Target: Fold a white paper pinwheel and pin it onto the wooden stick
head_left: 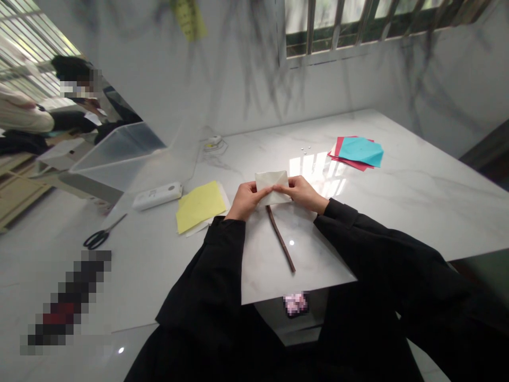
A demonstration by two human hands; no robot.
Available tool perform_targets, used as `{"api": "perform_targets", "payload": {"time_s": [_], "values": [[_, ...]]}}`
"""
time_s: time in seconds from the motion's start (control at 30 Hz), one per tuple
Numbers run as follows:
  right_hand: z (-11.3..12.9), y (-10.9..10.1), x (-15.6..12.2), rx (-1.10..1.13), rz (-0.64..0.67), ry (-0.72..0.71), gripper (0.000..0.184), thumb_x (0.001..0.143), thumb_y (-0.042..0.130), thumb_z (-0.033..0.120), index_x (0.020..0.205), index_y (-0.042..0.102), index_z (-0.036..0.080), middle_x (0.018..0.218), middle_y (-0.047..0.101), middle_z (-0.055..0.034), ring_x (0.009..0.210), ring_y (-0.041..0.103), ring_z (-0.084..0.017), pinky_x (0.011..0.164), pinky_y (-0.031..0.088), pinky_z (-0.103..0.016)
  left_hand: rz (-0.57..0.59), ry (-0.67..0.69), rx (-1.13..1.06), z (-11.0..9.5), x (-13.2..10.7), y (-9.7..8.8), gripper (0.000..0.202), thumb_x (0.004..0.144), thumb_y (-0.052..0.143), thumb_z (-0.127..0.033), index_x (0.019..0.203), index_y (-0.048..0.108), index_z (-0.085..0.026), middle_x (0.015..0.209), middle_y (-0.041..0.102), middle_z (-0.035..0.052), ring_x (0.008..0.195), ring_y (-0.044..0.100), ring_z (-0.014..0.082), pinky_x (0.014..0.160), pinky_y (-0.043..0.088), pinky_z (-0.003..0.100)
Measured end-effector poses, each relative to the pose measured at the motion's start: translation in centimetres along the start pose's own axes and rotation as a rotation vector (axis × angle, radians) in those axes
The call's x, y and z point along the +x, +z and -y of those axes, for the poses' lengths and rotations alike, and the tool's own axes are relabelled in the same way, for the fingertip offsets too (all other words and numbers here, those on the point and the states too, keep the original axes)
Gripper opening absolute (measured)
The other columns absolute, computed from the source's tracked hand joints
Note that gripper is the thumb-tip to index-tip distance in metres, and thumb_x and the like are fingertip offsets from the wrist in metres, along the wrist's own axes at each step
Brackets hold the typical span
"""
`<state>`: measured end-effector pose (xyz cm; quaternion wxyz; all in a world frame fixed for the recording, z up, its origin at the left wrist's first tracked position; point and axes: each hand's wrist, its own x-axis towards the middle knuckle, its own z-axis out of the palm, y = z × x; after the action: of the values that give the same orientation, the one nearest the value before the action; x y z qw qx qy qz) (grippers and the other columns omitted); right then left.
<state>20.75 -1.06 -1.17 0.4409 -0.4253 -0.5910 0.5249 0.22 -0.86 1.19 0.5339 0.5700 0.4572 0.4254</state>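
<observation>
A folded piece of white paper point(272, 182) is held just above the white marble table point(397, 207) by both hands. My left hand point(248, 200) pinches its left edge. My right hand point(303, 193) pinches its right side, thumb on top. Both sleeves are black. A thin brown stick point(280, 237) lies on the table right below the paper, running toward me.
Yellow paper sheets point(200, 206) lie left of my hands, with a white remote-like device point(157, 196) and scissors point(102, 235) further left. Red and cyan sheets point(358, 152) lie at the far right. A clear plastic box point(119, 156) stands at the back left; another person sits beyond it.
</observation>
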Motion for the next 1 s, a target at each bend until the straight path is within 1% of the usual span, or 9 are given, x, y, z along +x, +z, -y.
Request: {"api": "perform_targets", "payload": {"time_s": [0.07,0.13,0.2,0.4,0.5,0.6,0.77,0.87,1.0], "values": [[0.1,-0.3,0.0,-0.005,0.040,0.008,0.064,0.075,0.081,0.073,0.090,0.078,0.011,0.073,0.069,-0.0031,0.064,0.053,-0.014,0.059,0.037,-0.027,-0.025,-0.003,0.005,0.1,0.1,-0.1,0.062,0.057,0.100,-0.056,0.095,0.084,-0.011,0.091,0.082,0.0110,0.083,0.073,0.0254,0.077,0.057,0.034],[0.2,-0.6,-0.1,-0.015,0.082,0.019,0.061,0.077,0.079,0.073,0.086,0.076,0.012,0.064,0.060,0.0010,0.059,0.045,-0.012,0.056,0.031,-0.026,-0.047,-0.017,-0.015,0.3,0.2,-0.1,0.061,0.057,0.100,-0.055,0.095,0.083,-0.010,0.090,0.082,0.0113,0.082,0.073,0.0252,0.077,0.057,0.034],[0.2,-0.9,-0.1,-0.009,0.094,0.023,0.059,0.078,0.079,0.071,0.084,0.075,0.013,0.060,0.054,0.0030,0.057,0.041,-0.011,0.056,0.029,-0.027,-0.057,-0.033,-0.048,0.5,0.3,0.0,0.060,0.057,0.100,-0.054,0.095,0.083,-0.010,0.090,0.082,0.0114,0.081,0.073,0.0248,0.078,0.056,0.034],[0.3,-0.6,-0.1,0.042,0.050,0.006,0.060,0.076,0.081,0.069,0.089,0.077,0.011,0.067,0.060,0.0012,0.059,0.041,-0.010,0.056,0.030,-0.027,-0.047,-0.026,-0.110,0.6,0.2,0.2,0.060,0.057,0.101,-0.052,0.098,0.083,-0.011,0.092,0.082,0.0107,0.084,0.074,0.0246,0.084,0.057,0.036],[0.2,-0.3,-0.1,0.075,0.033,0.009,0.060,0.074,0.084,0.068,0.091,0.078,0.011,0.071,0.065,-0.0005,0.061,0.044,-0.011,0.057,0.033,-0.026,-0.048,-0.030,-0.121,0.6,0.2,0.1,0.062,0.056,0.102,-0.052,0.099,0.083,-0.010,0.094,0.082,0.0116,0.086,0.074,0.0248,0.087,0.057,0.036],[0.0,-0.2,-0.1,0.089,0.020,0.026,0.062,0.073,0.085,0.068,0.094,0.079,0.011,0.078,0.072,-0.0040,0.064,0.052,-0.013,0.059,0.038,-0.027,-0.053,-0.043,-0.132,0.7,0.2,0.0,0.063,0.056,0.102,-0.052,0.100,0.083,-0.010,0.096,0.083,0.0124,0.086,0.075,0.0249,0.087,0.057,0.037],[-0.4,-0.2,0.1,0.104,0.010,0.009,0.058,0.074,0.087,0.065,0.096,0.080,0.012,0.088,0.078,-0.0076,0.075,0.065,-0.018,0.067,0.047,-0.028,-0.065,-0.050,-0.127,0.8,0.2,0.0,0.062,0.059,0.101,-0.052,0.101,0.083,-0.010,0.098,0.083,0.0125,0.084,0.074,0.0237,0.083,0.057,0.035],[-0.4,-0.1,0.1,0.106,-0.004,0.000,0.057,0.074,0.087,0.065,0.095,0.081,0.013,0.091,0.080,-0.0082,0.079,0.068,-0.020,0.070,0.050,-0.029,-0.068,-0.053,-0.122,0.7,0.1,0.0,0.061,0.059,0.101,-0.051,0.101,0.083,-0.011,0.097,0.083,0.0119,0.084,0.074,0.0236,0.081,0.057,0.034],[-0.5,0.1,0.1,0.097,-0.035,0.008,0.060,0.074,0.086,0.068,0.096,0.081,0.013,0.089,0.079,-0.0077,0.078,0.068,-0.020,0.067,0.052,-0.028,-0.065,-0.051,-0.112,0.5,0.0,0.0,0.063,0.060,0.101,-0.054,0.103,0.083,-0.011,0.098,0.083,0.0124,0.086,0.075,0.0251,0.083,0.058,0.036]]}}
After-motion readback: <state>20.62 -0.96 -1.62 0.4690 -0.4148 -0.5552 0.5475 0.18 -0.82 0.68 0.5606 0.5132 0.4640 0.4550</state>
